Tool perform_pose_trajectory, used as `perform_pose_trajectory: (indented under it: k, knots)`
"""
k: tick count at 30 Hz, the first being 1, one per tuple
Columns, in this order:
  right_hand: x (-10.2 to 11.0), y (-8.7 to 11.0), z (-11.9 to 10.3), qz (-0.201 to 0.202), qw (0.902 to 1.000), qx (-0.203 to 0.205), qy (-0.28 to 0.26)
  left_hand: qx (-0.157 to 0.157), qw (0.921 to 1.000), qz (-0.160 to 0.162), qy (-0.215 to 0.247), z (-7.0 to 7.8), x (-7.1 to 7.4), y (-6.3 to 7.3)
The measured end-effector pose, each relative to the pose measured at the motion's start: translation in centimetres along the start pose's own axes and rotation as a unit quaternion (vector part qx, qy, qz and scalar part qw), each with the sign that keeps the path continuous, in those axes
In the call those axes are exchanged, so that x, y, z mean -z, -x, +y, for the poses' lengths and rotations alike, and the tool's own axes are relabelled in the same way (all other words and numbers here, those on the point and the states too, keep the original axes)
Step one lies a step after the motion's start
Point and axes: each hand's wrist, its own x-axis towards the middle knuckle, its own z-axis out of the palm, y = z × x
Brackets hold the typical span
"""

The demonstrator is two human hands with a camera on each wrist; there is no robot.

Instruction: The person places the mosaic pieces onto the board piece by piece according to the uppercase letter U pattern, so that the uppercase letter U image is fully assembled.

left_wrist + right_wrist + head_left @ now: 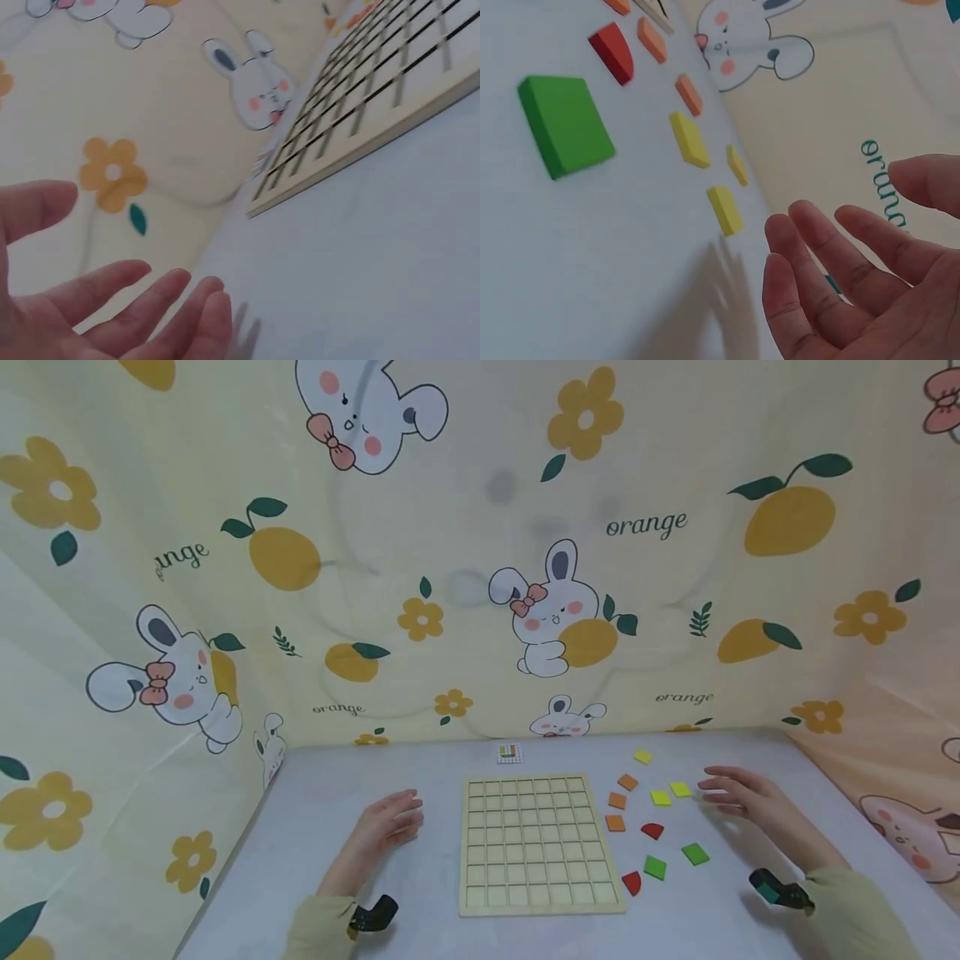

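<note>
A pale wooden grid board (537, 847) lies flat on the table between the two hands, its square cells bare. To its left, my left hand (388, 823) hovers with relaxed fingers and holds nothing; the left wrist view shows the fingers (135, 300) apart from the board. On the other side, my right hand (750, 797) is held loosely spread, nearest a yellow square tile (680, 789) but not touching it. More tiles lie right of the board: other yellow ones (661, 797), orange squares (617, 801), green squares (656, 867) and red quarter-round pieces (652, 832).
Behind the board lies a small card (510, 753) with a coloured grid pattern. A patterned cloth (465, 652) with rabbits and oranges hangs behind and beside the white table (420, 935). Each wrist wears a black camera mount (375, 914).
</note>
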Motion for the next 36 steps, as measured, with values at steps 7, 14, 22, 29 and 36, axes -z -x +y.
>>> perform_pose_trajectory:
  k: [7, 14, 22, 29, 36]
  knots:
    - [-0.8, 0.5, -0.2, -0.015, 0.9998, -0.001, -0.011, 0.013, 0.9976, -0.03, -0.06, -1.2, -2.1, 0.7]
    - [-1.6, 0.3, -0.2, -0.019, 0.9995, -0.019, -0.02, 0.002, 0.9953, -0.043, -0.087, -1.6, -3.2, 0.8]
    - [-2.0, 0.3, -0.1, -0.021, 0.9997, -0.007, -0.004, -0.021, 0.9913, -0.06, -0.116, -1.7, -4.1, 0.6]
    - [-2.3, 0.1, -0.4, -0.017, 0.9998, -0.009, -0.01, -0.022, 0.9891, -0.056, -0.134, -2.0, -5.3, 0.0]
    - [-2.3, -0.1, -0.6, -0.022, 0.9997, -0.003, -0.011, -0.039, 0.989, -0.045, -0.136, -2.7, -5.7, -0.6]
